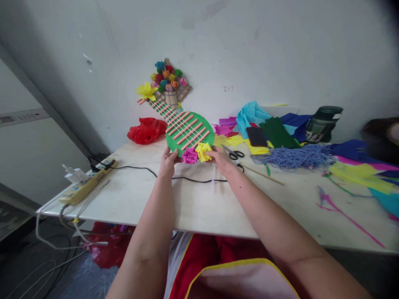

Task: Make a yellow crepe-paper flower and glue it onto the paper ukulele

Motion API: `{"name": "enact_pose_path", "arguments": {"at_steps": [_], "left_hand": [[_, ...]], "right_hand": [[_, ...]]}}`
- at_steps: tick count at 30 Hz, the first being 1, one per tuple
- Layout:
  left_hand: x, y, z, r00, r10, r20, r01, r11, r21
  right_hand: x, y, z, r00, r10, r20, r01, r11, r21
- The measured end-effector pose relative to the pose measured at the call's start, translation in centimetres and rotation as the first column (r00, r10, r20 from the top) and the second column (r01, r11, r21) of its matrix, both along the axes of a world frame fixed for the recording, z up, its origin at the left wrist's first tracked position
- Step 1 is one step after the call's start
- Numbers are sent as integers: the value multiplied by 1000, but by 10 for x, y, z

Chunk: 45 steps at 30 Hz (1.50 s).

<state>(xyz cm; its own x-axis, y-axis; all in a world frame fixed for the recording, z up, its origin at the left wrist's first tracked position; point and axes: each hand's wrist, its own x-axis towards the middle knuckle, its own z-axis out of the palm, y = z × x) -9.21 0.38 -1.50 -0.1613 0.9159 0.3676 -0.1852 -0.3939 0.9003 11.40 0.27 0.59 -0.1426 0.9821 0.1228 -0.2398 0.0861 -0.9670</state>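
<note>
Between my two hands, a green lute-shaped paper craft (190, 128) is held up, tilted with its neck to the upper left. Pink strips cross its face and pale strings run along it. A yellow flower (147, 90) tops the neck. A magenta flower (190, 155) and a yellow flower (203, 152) sit at the lower edge. My left hand (168, 162) grips the bottom left rim, fingers partly hidden behind it. At the lower right, beside the yellow flower, my right hand (219, 158) is closed on the edge.
Behind stands a small basket of paper flowers (170, 85). Black scissors (233, 154), a phone (256, 136), crepe paper (277, 132), blue shredded strands (293, 158) and a dark green bottle (324, 124) lie rightward. A power strip (89, 182) and black cable (137, 167) occupy the left.
</note>
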Motion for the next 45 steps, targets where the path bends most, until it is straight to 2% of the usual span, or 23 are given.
{"name": "enact_pose_path", "arguments": {"at_steps": [14,26,33,39,45], "left_hand": [[1,-1,2,1000,-11,-10,11,1000,13],[2,-1,2,1000,-15,-9,16,1000,20],[2,0,1,1000,-10,-5,10,1000,6],[2,-1,2,1000,-12,-9,12,1000,1],[1,0,1,1000,-20,-19,21,999,27]], "right_hand": [[-1,2,-2,992,-11,-125,7,1000,-30],[-3,0,-3,993,-64,-100,62,998,-31],[-2,-2,-1,995,0,-99,0,1000,3],[-1,-2,-1,996,-30,-81,29,999,-15],[-2,-4,0,996,-6,-94,6,1000,0]]}}
